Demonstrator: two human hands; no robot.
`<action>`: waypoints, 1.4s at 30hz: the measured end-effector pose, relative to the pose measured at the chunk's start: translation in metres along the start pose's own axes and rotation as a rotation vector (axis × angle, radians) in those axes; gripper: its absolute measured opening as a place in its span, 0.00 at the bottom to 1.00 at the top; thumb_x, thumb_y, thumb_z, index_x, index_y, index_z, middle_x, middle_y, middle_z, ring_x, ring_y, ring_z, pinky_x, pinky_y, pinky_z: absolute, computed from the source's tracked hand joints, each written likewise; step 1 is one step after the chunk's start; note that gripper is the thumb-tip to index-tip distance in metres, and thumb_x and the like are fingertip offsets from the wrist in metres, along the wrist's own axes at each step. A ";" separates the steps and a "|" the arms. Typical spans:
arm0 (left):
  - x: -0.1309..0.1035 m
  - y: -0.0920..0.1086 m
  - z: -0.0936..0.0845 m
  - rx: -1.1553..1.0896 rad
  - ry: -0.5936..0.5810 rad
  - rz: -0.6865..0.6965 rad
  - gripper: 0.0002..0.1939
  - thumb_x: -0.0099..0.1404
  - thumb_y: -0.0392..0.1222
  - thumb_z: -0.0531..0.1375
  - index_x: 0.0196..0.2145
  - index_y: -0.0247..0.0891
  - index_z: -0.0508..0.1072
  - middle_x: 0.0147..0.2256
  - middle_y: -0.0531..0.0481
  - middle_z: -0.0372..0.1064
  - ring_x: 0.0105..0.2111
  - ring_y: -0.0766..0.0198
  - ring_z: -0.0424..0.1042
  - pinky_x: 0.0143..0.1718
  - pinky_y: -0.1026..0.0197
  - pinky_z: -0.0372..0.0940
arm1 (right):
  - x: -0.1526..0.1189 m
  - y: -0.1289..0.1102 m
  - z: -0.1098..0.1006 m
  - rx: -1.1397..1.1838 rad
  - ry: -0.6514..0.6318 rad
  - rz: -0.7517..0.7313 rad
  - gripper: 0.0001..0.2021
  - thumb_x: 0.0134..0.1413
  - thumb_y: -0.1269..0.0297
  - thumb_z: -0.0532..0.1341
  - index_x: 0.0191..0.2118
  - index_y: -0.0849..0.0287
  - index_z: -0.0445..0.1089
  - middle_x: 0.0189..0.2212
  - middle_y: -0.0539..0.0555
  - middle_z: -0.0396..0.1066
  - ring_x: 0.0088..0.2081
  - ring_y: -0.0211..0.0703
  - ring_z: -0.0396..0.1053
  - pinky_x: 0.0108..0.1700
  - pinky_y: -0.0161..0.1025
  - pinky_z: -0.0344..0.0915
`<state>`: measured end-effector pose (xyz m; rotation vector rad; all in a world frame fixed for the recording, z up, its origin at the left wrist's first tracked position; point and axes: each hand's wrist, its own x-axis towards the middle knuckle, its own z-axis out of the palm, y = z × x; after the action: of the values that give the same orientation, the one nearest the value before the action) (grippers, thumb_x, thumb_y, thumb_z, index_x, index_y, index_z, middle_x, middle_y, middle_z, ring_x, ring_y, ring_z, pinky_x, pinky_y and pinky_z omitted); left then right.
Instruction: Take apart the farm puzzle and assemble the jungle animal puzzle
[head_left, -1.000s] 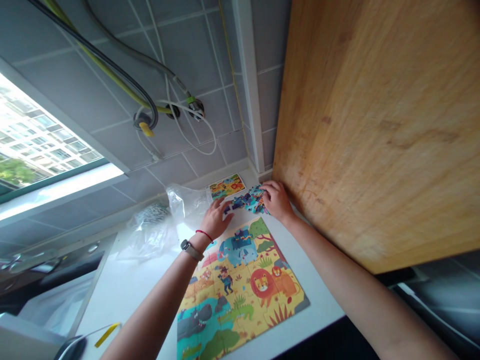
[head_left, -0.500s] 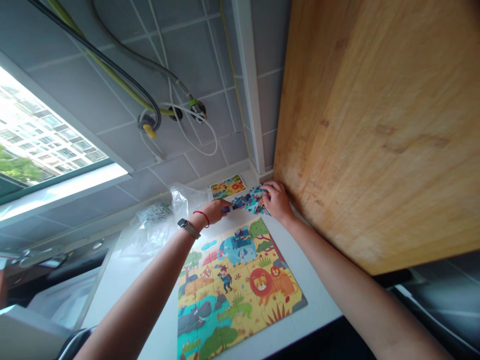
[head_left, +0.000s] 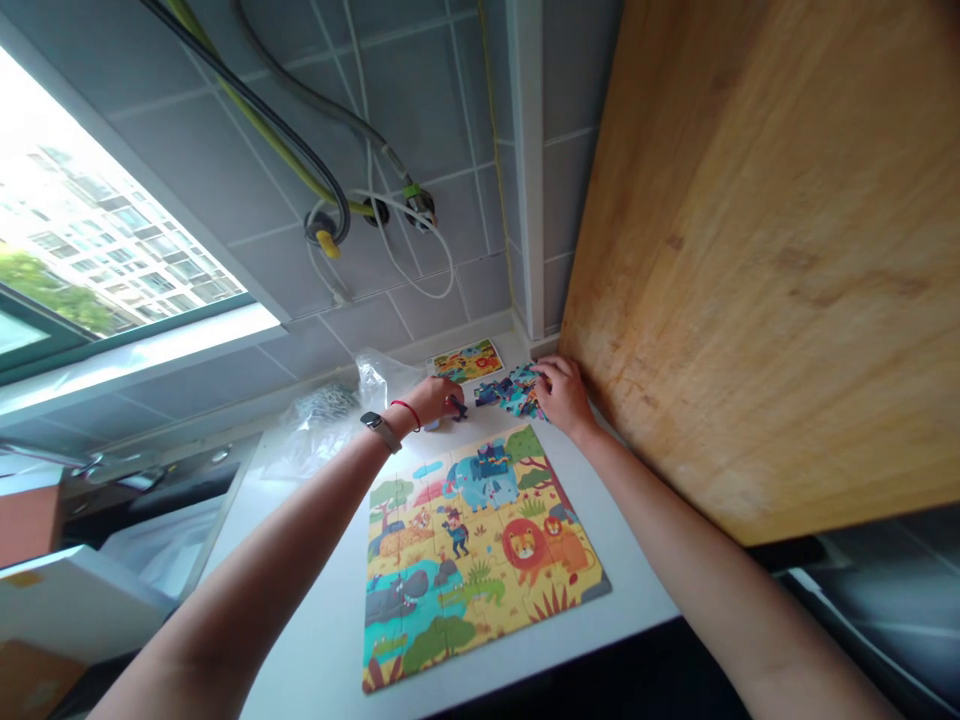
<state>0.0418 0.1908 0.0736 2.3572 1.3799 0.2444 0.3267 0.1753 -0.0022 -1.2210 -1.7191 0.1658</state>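
Note:
My left hand (head_left: 436,400) is closed on a small dark blue puzzle piece (head_left: 458,407), held just above the white counter by the fingertips. At the right end of a heap of loose puzzle pieces (head_left: 517,390), my right hand (head_left: 564,398) rests with bent fingers, thumb apart, touching the heap. Nearer to me lies the assembled animal puzzle (head_left: 480,560), showing elephants, lions, hippo and crocodile. On its elephant part sits a loose dark blue piece (head_left: 493,459). Behind the heap is a small picture card (head_left: 469,361) with a similar animal scene.
A clear plastic bag (head_left: 315,425) lies on the white counter (head_left: 292,590) to the left, by the wall. A large wooden board (head_left: 750,260) stands close on the right. Hoses and cables (head_left: 330,190) hang on the tiled wall; a window is at left.
My left hand has moved slightly away from the heap, and the dark blue piece in its fingers shows more plainly. My right hand stays at the heap. The camera view has shifted.

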 end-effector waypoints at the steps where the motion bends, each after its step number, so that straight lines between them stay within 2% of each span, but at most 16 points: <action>1: -0.003 0.003 -0.002 -0.030 0.029 -0.021 0.04 0.59 0.44 0.68 0.30 0.43 0.81 0.30 0.50 0.80 0.34 0.58 0.80 0.42 0.60 0.74 | 0.000 0.000 0.000 0.000 0.001 0.003 0.14 0.59 0.75 0.58 0.43 0.57 0.79 0.46 0.61 0.74 0.50 0.57 0.69 0.57 0.54 0.68; 3: -0.014 0.010 -0.006 -0.089 0.081 -0.062 0.07 0.64 0.44 0.63 0.36 0.40 0.81 0.31 0.49 0.81 0.33 0.59 0.81 0.40 0.61 0.74 | 0.000 0.001 0.001 0.004 0.001 0.007 0.14 0.58 0.74 0.58 0.44 0.57 0.79 0.46 0.61 0.74 0.50 0.57 0.69 0.57 0.54 0.68; 5: -0.036 0.020 -0.007 -0.172 0.126 -0.094 0.12 0.68 0.44 0.59 0.43 0.38 0.80 0.32 0.48 0.82 0.33 0.60 0.82 0.38 0.61 0.75 | 0.000 0.002 0.002 0.011 -0.003 0.006 0.13 0.59 0.73 0.58 0.44 0.57 0.79 0.46 0.61 0.74 0.50 0.57 0.69 0.57 0.55 0.68; 7: -0.070 0.032 -0.005 -0.348 0.204 -0.123 0.18 0.69 0.47 0.59 0.51 0.35 0.78 0.31 0.46 0.82 0.31 0.60 0.82 0.36 0.60 0.77 | 0.000 0.004 0.003 0.017 -0.001 0.001 0.13 0.59 0.73 0.58 0.43 0.58 0.79 0.45 0.62 0.74 0.50 0.58 0.70 0.58 0.56 0.68; 9: -0.114 0.042 0.003 -0.490 0.283 -0.178 0.22 0.69 0.50 0.62 0.54 0.34 0.76 0.31 0.45 0.82 0.30 0.58 0.82 0.34 0.59 0.77 | 0.000 0.005 0.004 0.021 0.002 -0.002 0.13 0.59 0.72 0.58 0.43 0.58 0.79 0.45 0.62 0.74 0.50 0.58 0.70 0.58 0.56 0.68; 11: -0.162 0.047 0.017 -0.522 0.339 -0.281 0.22 0.69 0.53 0.62 0.54 0.37 0.76 0.32 0.46 0.83 0.31 0.57 0.83 0.34 0.58 0.77 | 0.000 0.007 0.004 0.025 -0.007 -0.002 0.13 0.59 0.72 0.58 0.43 0.58 0.79 0.46 0.62 0.74 0.50 0.58 0.70 0.58 0.56 0.68; 14: -0.226 0.043 0.044 -0.521 0.487 -0.489 0.19 0.68 0.56 0.64 0.49 0.42 0.76 0.33 0.49 0.83 0.32 0.55 0.83 0.35 0.57 0.78 | -0.001 0.007 0.005 0.025 -0.031 -0.017 0.14 0.59 0.72 0.58 0.44 0.59 0.79 0.47 0.62 0.74 0.51 0.58 0.71 0.59 0.56 0.68; 16: -0.254 0.037 0.060 -0.445 0.546 -0.600 0.18 0.66 0.58 0.65 0.46 0.44 0.75 0.32 0.51 0.82 0.30 0.55 0.82 0.29 0.59 0.75 | -0.001 0.007 0.006 0.019 -0.033 -0.031 0.13 0.58 0.72 0.58 0.44 0.58 0.79 0.47 0.62 0.75 0.51 0.58 0.70 0.59 0.56 0.67; 18: -0.269 0.030 0.070 -0.345 0.591 -0.643 0.19 0.64 0.60 0.65 0.44 0.43 0.77 0.31 0.51 0.81 0.26 0.58 0.79 0.25 0.60 0.72 | -0.001 0.007 0.006 0.008 -0.022 -0.041 0.13 0.58 0.72 0.59 0.44 0.58 0.79 0.47 0.62 0.75 0.51 0.58 0.71 0.58 0.56 0.68; 22: -0.270 0.021 0.074 -0.218 0.624 -0.547 0.19 0.65 0.60 0.64 0.41 0.41 0.80 0.32 0.50 0.78 0.28 0.61 0.76 0.28 0.61 0.71 | -0.001 0.008 0.006 -0.019 -0.004 -0.060 0.12 0.57 0.71 0.59 0.42 0.59 0.79 0.45 0.61 0.75 0.50 0.56 0.71 0.57 0.54 0.68; 28: -0.271 0.013 0.072 -0.179 0.508 -0.426 0.16 0.69 0.56 0.61 0.40 0.42 0.81 0.39 0.47 0.75 0.32 0.61 0.75 0.28 0.63 0.70 | 0.001 0.006 0.003 -0.053 0.002 -0.074 0.12 0.58 0.70 0.59 0.43 0.59 0.79 0.45 0.61 0.76 0.50 0.56 0.71 0.57 0.53 0.68; 32: -0.268 0.022 0.067 -0.103 0.578 -0.402 0.16 0.74 0.53 0.57 0.39 0.40 0.80 0.36 0.48 0.73 0.29 0.64 0.71 0.30 0.62 0.67 | 0.002 0.006 -0.001 -0.061 -0.007 -0.056 0.12 0.60 0.70 0.58 0.43 0.59 0.79 0.46 0.62 0.75 0.52 0.56 0.71 0.58 0.54 0.68; 34: -0.256 0.028 0.060 -0.067 0.631 -0.374 0.16 0.76 0.50 0.56 0.37 0.39 0.78 0.32 0.50 0.71 0.26 0.66 0.68 0.30 0.62 0.64 | 0.002 0.008 -0.002 -0.068 -0.014 -0.013 0.13 0.60 0.69 0.57 0.45 0.60 0.79 0.48 0.63 0.75 0.52 0.56 0.72 0.59 0.54 0.68; 37: -0.226 0.030 0.050 -0.112 0.585 -0.206 0.14 0.77 0.46 0.56 0.37 0.38 0.77 0.29 0.52 0.69 0.26 0.67 0.67 0.30 0.64 0.62 | 0.001 0.012 -0.002 -0.107 -0.072 0.048 0.16 0.61 0.66 0.58 0.50 0.62 0.78 0.53 0.66 0.73 0.56 0.57 0.70 0.62 0.54 0.67; 39: -0.205 0.024 0.046 -0.120 0.518 -0.072 0.13 0.77 0.44 0.56 0.39 0.38 0.77 0.29 0.52 0.71 0.26 0.68 0.68 0.30 0.65 0.62 | 0.000 0.013 -0.003 -0.144 -0.154 0.060 0.19 0.62 0.62 0.59 0.55 0.64 0.76 0.56 0.68 0.71 0.59 0.58 0.68 0.64 0.55 0.65; 42: -0.184 0.006 0.047 -0.082 0.493 0.037 0.13 0.77 0.43 0.55 0.38 0.38 0.77 0.30 0.52 0.73 0.26 0.68 0.69 0.30 0.65 0.62 | -0.001 0.011 -0.006 -0.194 -0.244 0.065 0.21 0.63 0.59 0.58 0.57 0.63 0.74 0.57 0.67 0.71 0.60 0.57 0.68 0.66 0.54 0.65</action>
<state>-0.0291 0.0177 0.0428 2.3472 1.4952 0.9245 0.3382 0.1776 -0.0061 -1.4487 -1.9417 0.1967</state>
